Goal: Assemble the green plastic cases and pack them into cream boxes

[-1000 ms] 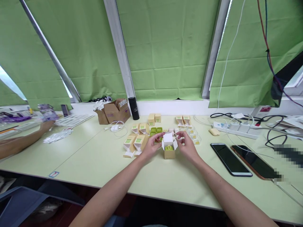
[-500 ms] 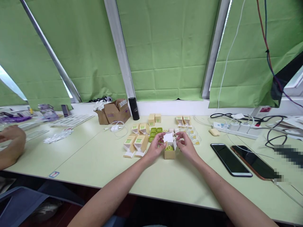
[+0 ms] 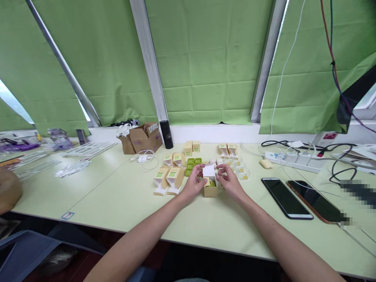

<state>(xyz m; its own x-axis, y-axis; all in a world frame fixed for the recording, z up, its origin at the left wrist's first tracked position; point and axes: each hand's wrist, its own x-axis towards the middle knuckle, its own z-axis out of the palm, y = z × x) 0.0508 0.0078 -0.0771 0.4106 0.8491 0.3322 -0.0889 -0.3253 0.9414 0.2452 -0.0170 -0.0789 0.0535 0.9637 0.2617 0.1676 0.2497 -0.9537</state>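
Observation:
A small cardboard box (image 3: 210, 192) stands upright on the table, its lid raised and showing a white inner side. Inside it sits a green object (image 3: 212, 183), partly covered by a tan flap; its kind I cannot make out. My left hand (image 3: 194, 184) grips the box's left side, with the thumb on the flap. On the right, my right hand (image 3: 230, 183) has its fingers closed at the box's right edge. Behind my hands are green square containers (image 3: 190, 161) and clear plastic cups with yellow spots (image 3: 243, 170). Open cardboard boxes (image 3: 175, 177) stand to the left.
More small boxes (image 3: 188, 148) stand farther back, near a black bottle (image 3: 166, 135) and a larger carton (image 3: 145, 138). Two phones (image 3: 286, 197), a power strip (image 3: 293, 159) and cables lie on the right. At the far left is another person's arm (image 3: 10, 190).
The left flap has tipped inward over the green object. My right hand's fingers have shifted slightly, and the white right flap shows less. The other person's arm has moved left.

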